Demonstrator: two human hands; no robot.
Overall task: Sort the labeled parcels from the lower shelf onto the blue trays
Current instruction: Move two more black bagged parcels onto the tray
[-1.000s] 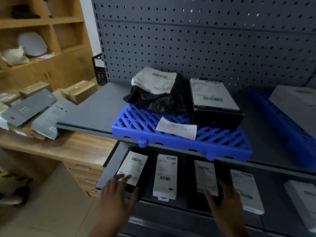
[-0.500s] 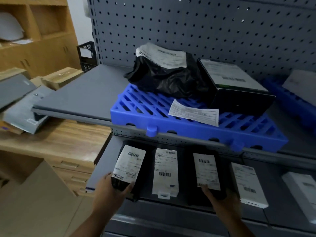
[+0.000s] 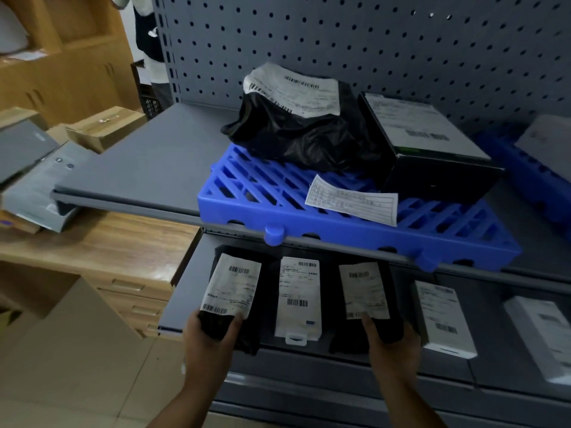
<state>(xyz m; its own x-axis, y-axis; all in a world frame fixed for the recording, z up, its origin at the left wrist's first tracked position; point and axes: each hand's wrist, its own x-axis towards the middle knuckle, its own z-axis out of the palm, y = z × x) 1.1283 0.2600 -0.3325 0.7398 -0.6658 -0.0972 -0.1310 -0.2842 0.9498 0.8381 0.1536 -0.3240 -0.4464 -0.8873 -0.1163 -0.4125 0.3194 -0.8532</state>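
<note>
Several labeled parcels lie in a row on the lower shelf [image 3: 185, 291]. My left hand [image 3: 210, 344] grips the near end of the leftmost black parcel [image 3: 231, 285], which has a white label. My right hand [image 3: 392, 350] grips the near end of the third black parcel [image 3: 364, 291]. Between them lies a white labeled parcel [image 3: 298, 299]. Another white box [image 3: 441, 316] lies to the right. Above, a blue tray [image 3: 309, 223] on the upper shelf holds a black bag [image 3: 293, 134], a black box [image 3: 426, 143] and a loose paper slip [image 3: 352, 200].
A second blue tray [image 3: 525, 168] with a grey parcel sits at the far right of the upper shelf. A grey pegboard [image 3: 370, 41] backs the shelves. To the left, a wooden desk [image 3: 102, 245] carries cardboard boxes and grey packages. A cardboard box [image 3: 68, 350] stands below it.
Both hands have closed on the near ends of two black parcels and begun lifting them. The view has moved closer to the shelves and shifted left.
</note>
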